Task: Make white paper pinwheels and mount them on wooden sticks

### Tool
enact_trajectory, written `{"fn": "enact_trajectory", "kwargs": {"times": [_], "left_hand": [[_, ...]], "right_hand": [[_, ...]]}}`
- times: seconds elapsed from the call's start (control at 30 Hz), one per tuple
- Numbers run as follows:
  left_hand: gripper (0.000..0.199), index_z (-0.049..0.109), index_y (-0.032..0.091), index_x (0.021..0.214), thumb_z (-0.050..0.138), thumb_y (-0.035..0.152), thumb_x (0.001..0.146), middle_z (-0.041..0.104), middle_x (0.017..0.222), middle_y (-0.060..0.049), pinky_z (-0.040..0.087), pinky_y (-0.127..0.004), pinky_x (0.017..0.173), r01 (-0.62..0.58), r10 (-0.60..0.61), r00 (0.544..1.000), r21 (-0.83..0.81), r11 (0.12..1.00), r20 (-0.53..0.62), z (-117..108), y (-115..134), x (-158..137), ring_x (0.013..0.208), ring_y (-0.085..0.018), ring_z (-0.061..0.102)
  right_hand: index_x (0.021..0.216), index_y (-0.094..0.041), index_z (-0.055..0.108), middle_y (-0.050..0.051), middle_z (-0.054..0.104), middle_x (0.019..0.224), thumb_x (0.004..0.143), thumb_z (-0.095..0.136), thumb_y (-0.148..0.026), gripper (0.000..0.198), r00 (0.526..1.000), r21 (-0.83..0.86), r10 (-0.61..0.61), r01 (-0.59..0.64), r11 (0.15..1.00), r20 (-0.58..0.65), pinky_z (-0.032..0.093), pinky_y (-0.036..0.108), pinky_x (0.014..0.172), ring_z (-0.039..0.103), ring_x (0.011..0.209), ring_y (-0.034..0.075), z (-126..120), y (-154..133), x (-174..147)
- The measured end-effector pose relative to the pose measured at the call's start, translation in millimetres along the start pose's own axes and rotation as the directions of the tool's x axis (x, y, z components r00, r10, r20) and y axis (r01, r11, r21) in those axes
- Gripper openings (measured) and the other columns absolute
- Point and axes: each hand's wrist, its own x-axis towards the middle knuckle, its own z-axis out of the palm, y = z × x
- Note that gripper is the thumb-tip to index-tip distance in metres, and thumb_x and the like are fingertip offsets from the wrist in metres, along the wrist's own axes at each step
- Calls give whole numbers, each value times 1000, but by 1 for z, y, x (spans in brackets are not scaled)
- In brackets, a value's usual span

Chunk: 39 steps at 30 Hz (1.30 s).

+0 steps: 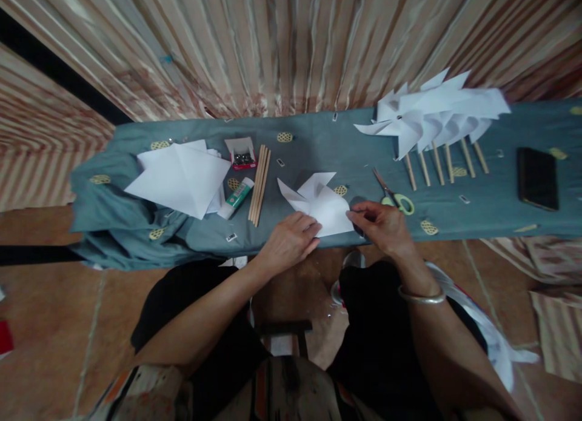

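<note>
A partly folded white paper pinwheel (331, 210) lies at the table's front edge, its blades curled up on the left and top. My left hand (294, 236) is closed on its lower left side, fingers bent over the paper. At the right edge of the sheet, my right hand (381, 224) pinches the paper between thumb and fingers. Just behind the right hand are scissors (393, 198) with pale green handles. Wooden sticks (259, 186) lie side by side to the left, next to a green and white glue stick (236, 198).
A small open box (242, 154) holds dark metal bits. Cut white paper sheets (184, 175) are stacked at the left. Several finished pinwheels (443, 115) on sticks lie overlapped at the back right. A dark phone (537, 177) rests farther right on the green tablecloth (313, 133).
</note>
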Motion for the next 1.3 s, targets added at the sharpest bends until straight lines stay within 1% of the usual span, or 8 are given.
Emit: {"fn": "enact_trajectory", "kwargs": {"times": [0.1, 0.23, 0.33, 0.43, 0.57, 0.7, 0.9, 1.3], "left_hand": [[17, 61, 13, 103, 53, 25, 94, 65, 100, -9, 51, -34, 83, 5, -5, 1000, -4, 1000, -21, -1, 0, 0, 94, -22, 58], [19, 63, 14, 98, 46, 22, 97, 66, 92, -8, 53, -31, 78, -2, 1, 1000, -7, 1000, -30, -1, 0, -1, 90, -19, 61], [20, 64, 15, 98, 45, 20, 98, 67, 91, -7, 53, -28, 74, 11, -11, 998, -9, 1000, -61, -1, -1, -4, 88, -18, 63], [19, 63, 15, 97, 46, 20, 97, 68, 92, -7, 52, -27, 73, 18, -19, 997, -13, 1000, -79, -2, -2, -6, 86, -17, 64], [18, 63, 14, 96, 45, 19, 97, 67, 90, -6, 52, -28, 72, 14, -15, 998, -15, 1000, -57, -4, 0, -5, 85, -18, 63], [20, 62, 14, 94, 43, 18, 98, 66, 88, -7, 50, -29, 72, 4, -4, 1000, -4, 1000, -22, -7, 3, -4, 85, -18, 62], [17, 62, 14, 91, 45, 17, 96, 64, 87, -6, 49, -30, 71, -24, 24, 1000, 25, 999, 11, -7, 4, -4, 84, -18, 59], [13, 62, 14, 93, 50, 18, 94, 64, 90, -7, 50, -32, 74, -12, 11, 999, 15, 1000, 34, -7, 8, -3, 86, -19, 58]], "right_hand": [[83, -22, 74, 2, 73, 68, 81, 65, -42, 22, 1000, -3, -25, 25, 1000, -14, 50, 31, 58, 67, 61, 20, -5, 0, 0], [92, -21, 75, 4, 75, 76, 82, 63, -39, 23, 997, 196, -45, 57, 979, -64, 54, 34, 66, 69, 68, 20, -13, 3, 4], [97, -21, 75, 5, 76, 86, 80, 66, -35, 23, 994, 285, -106, 107, 952, -21, 56, 38, 76, 70, 76, 21, -15, 1, 6], [102, -24, 76, 7, 72, 113, 80, 68, -31, 24, 970, 275, -236, 214, 937, 49, 54, 41, 88, 68, 99, 24, -14, -4, 4], [106, -28, 75, 6, 54, 144, 81, 69, -32, 25, 929, 250, -356, 322, 913, 105, 44, 48, 107, 53, 131, 27, -9, -9, 3], [92, -29, 78, 5, 53, 145, 83, 70, -36, 14, 912, 205, -381, 348, 915, 152, 39, 55, 112, 50, 135, 29, -8, -6, 6], [90, -28, 78, 5, 56, 142, 83, 70, -44, 20, 905, 202, -383, 347, 916, 185, 42, 54, 110, 53, 132, 30, -7, -7, 7], [84, -25, 73, 8, 57, 142, 83, 68, -32, 9, 912, 97, -407, 402, 910, 42, 38, 54, 112, 51, 133, 29, 22, -10, 10]]}}
